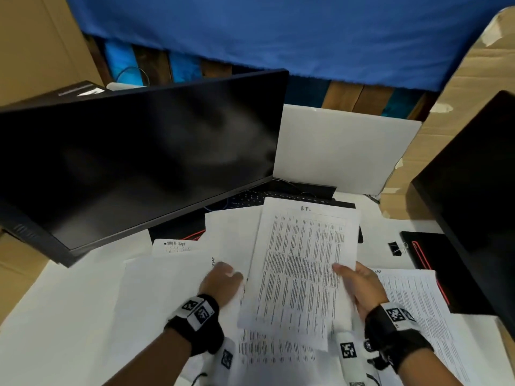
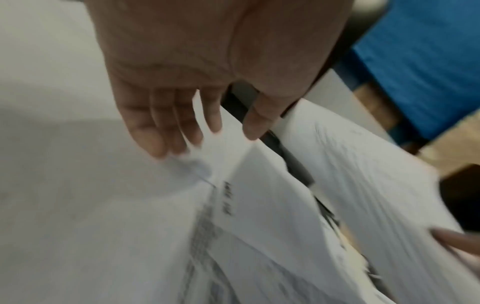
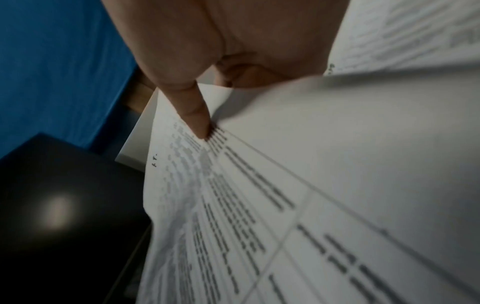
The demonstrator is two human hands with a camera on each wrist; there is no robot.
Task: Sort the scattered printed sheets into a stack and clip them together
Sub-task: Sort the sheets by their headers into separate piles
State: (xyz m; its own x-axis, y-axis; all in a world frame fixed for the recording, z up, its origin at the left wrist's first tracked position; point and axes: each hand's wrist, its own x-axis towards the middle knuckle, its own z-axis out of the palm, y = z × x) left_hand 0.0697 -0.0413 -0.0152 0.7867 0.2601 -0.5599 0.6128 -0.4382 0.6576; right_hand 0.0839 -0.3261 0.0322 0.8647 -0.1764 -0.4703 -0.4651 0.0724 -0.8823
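**White paper, loose, on a white desk**

White printed sheet point(image 1: 301, 268), dense table text, held up off the desk point(image 1: 69, 296) near its front edge. The right hand point(image 1: 359, 288) pinches the sheet's right edge, thumb point(image 3: 197, 115) on the printed face, other fingers hidden behind the paper.

Left hand point(image 1: 221, 282): just beside the held sheet's left edge, fingers point(image 2: 155, 127) loosely extended over the blank pages point(image 1: 172, 282) below, gripping nothing; contact with the paper cannot be told through the blur.

More printed pages point(image 1: 412, 299) lie spread toward the desk's right front; another point(image 1: 273, 349) lies under the held sheet by the front edge.

Black binder clip point(image 1: 395, 248), toward the right edge, beside a black pad with red trim point(image 1: 434, 263).

Two dark monitors: one point(image 1: 139, 157) at the back left, one point(image 1: 479, 196) along the right edge. A keyboard point(image 1: 250, 200) is partly covered at the back.
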